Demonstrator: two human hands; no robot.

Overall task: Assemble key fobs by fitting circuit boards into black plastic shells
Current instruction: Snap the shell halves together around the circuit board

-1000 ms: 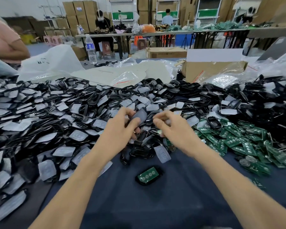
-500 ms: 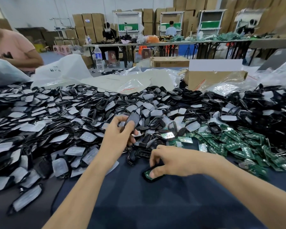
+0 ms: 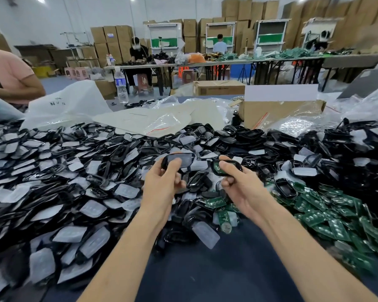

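Observation:
My left hand (image 3: 162,184) grips a black shell half (image 3: 179,160) with a grey inner face, thumb across its front. Just to its right, my right hand (image 3: 240,184) holds another black shell half with a green circuit board (image 3: 227,167) seated in it, thumb on top. The two halves sit side by side above the pile, a small gap between them. Green circuit boards (image 3: 327,216) lie heaped on the right. Black shells with pale pads (image 3: 79,184) cover the left and middle of the dark blue table (image 3: 216,275).
A cardboard box (image 3: 277,110) and clear plastic bags (image 3: 162,118) lie behind the pile. A person in a pink shirt (image 3: 11,77) sits at far left. A water bottle (image 3: 121,86) stands beyond. Other workers sit at far tables. Bare table cloth shows between my forearms.
My right hand picked the shell with the green board up off the cloth and raised it beside the half in my left hand. The view tilted upward.

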